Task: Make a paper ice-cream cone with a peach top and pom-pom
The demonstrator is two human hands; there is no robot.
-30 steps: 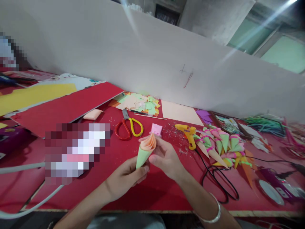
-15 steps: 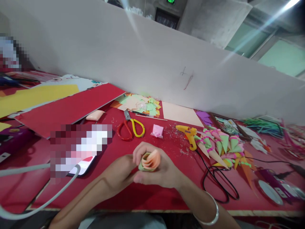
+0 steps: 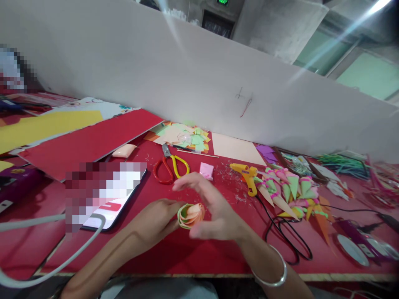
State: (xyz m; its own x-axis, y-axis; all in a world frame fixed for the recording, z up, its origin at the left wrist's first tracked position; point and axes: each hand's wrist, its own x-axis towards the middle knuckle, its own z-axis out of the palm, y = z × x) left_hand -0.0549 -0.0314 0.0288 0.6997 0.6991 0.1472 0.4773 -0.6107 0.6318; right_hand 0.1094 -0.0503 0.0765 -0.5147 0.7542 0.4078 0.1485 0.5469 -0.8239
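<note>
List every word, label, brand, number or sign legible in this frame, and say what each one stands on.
"EXIT": on the lit green sign at the top edge, small and cut close by the frame.
Yellow glue gun: marking on its body, too small to read.
Phone: screen mostly pixelated, nothing readable.
Purple device at left: markings too blurred to read.
</note>
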